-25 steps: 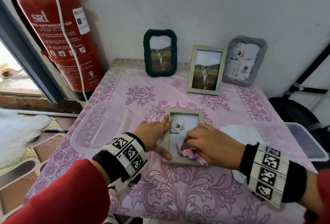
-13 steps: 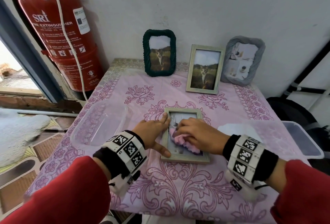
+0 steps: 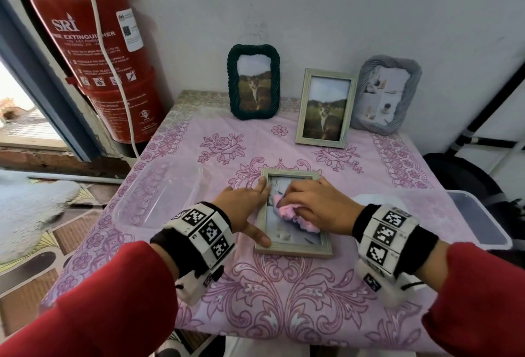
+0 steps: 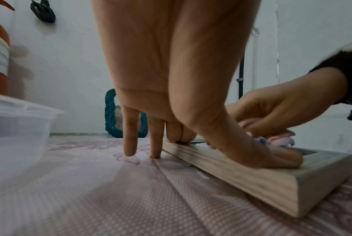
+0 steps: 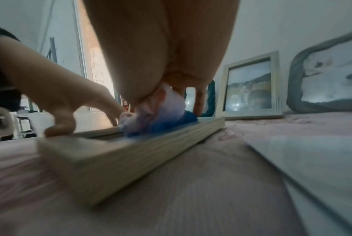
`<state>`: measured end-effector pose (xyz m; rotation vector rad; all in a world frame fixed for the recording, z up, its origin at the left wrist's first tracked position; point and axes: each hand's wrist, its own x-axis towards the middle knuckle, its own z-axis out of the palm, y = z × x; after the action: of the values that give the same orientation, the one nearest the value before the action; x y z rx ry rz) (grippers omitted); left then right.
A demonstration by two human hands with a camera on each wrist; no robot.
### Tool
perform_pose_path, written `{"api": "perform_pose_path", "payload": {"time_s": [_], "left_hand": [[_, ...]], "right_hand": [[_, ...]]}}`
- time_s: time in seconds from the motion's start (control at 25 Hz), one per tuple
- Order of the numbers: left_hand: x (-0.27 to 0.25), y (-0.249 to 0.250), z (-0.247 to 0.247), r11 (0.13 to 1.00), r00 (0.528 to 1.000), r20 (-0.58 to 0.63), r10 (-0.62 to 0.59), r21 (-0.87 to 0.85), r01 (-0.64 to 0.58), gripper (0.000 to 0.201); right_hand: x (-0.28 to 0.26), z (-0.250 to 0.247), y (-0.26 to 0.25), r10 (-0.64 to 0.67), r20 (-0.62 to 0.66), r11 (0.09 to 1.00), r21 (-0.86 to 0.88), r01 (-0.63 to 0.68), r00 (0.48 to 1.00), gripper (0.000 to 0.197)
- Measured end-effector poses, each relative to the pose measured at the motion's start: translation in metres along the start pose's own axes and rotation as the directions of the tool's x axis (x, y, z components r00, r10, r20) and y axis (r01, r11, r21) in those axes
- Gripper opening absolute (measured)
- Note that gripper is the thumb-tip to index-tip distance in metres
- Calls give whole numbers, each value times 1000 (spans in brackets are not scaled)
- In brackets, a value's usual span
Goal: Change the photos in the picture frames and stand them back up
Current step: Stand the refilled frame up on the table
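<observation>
A pale wooden picture frame lies flat, glass up, on the pink tablecloth. My left hand presses its left rail with straight fingers and thumb; two fingers touch the cloth beside it. My right hand grips a bunched pink cloth against the glass. Three frames stand upright at the wall: a dark green rope frame, a pale wooden frame and a grey padded frame.
A clear plastic tub sits at the table's left, another clear container at the right with a white sheet by it. A red fire extinguisher hangs on the wall at left. The table's front edge is near my arms.
My right hand has slid the pink cloth up the glass from the frame's lower part toward its middle and top. The left hand stays on the left rail.
</observation>
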<state>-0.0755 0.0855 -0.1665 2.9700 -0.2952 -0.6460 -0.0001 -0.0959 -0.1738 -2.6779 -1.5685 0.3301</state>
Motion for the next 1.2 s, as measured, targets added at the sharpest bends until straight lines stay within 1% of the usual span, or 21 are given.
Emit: {"api": "perform_pose_path", "payload": {"time_s": [0.08,0.12,0.2,0.28,0.4,0.48,0.56,0.64,0.72,0.76,0.84,0.88,0.96,1.08,1.2], "left_hand": [[0,0,0,1000,1000,-5,-2,5,2,115],[0,0,0,1000,1000,-3,-3,6,3,115],[-1,0,-1,1000,1000,1,-7,10,7,115],[-1,-1,-1,1000,1000,-1,-6,15,6,116],[-1,-1,0,1000,1000,-4,-5,10,5,116],[-1,-1,1,1000,1000,-3,-6,9,6,116],[0,-1,2,1000,1000,-6,-1,3,1,116],[1,-2,2,1000,1000,-4,6,-10,-6,116],[1,-4,4,999,1000,-6,13,-37,-13,116],[1,-5,5,998,1000,-12,18,-57,-18,115],[2,-7,6,995,999,-24,29,-91,-32,114],[2,-8,7,994,999,-26,33,-99,-36,115],[3,-9,8,994,999,-25,38,-104,-40,114],[2,-9,8,994,999,-28,44,-96,-46,113],[1,-6,6,999,1000,-13,18,-44,-18,116]], "right_hand": [[-6,8,-12,-54,10,996,68,53,998,34],[-13,11,-16,-76,12,995,63,75,997,35],[-28,12,-17,-100,-4,995,-14,100,995,33],[-41,6,-10,-87,-9,987,-134,85,996,31],[-45,-2,-1,-35,6,945,-324,35,999,33],[-37,-5,2,2,-5,921,-391,-4,1000,33],[-26,-5,6,32,-41,910,-413,-46,999,34],[-13,-5,13,63,-84,916,-390,-91,994,33],[2,-4,20,74,-116,938,-328,-109,990,30],[10,-4,23,81,-121,957,-267,-111,989,30],[22,-3,29,118,-91,990,-67,-124,989,33],[26,-2,31,129,-72,991,29,-127,989,36],[30,2,32,127,-49,985,128,-120,991,40],[30,3,21,81,-52,986,153,-72,995,43],[17,2,3,8,-36,987,162,-2,999,41]]}}
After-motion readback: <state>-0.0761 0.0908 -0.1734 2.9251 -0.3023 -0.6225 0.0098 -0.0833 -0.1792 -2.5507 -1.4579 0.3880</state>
